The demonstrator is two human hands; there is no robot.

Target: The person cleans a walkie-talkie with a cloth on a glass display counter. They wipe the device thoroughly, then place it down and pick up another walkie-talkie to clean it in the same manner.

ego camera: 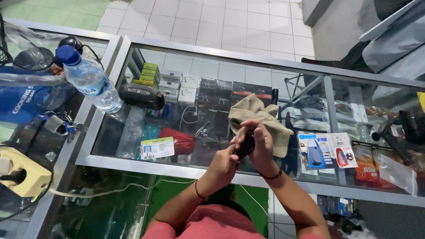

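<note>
A: Biggest first?

B: Glass table, metal-framed, with small boxes and cables on the shelf under the glass.

A: Next down?

B: Beige cloth, lying crumpled on the glass, right behind both hands and touching the right one.

A: And to the left?

B: Clear bottle with a blue cap, tilted, resting on the frame between two glass panes. Just beside it, a dark oval case, flat on the glass.

A: Nearer the front edge?

B: A card with a small photo, lying flat, well left of the hands. Further left, keys on the neighbouring pane.

A: Now the hands?

B: Left hand closed around the lower end of a small dark device, thumb up along its side. Right hand curled over the top of the same device, fingers wrapped down across it. Dark band on each wrist.

A: Where exactly is the device?

B: Held between both hands, just above the glass near the front edge, in front of the cloth. Mostly hidden by fingers, so hard to tell the exact kind.
</note>
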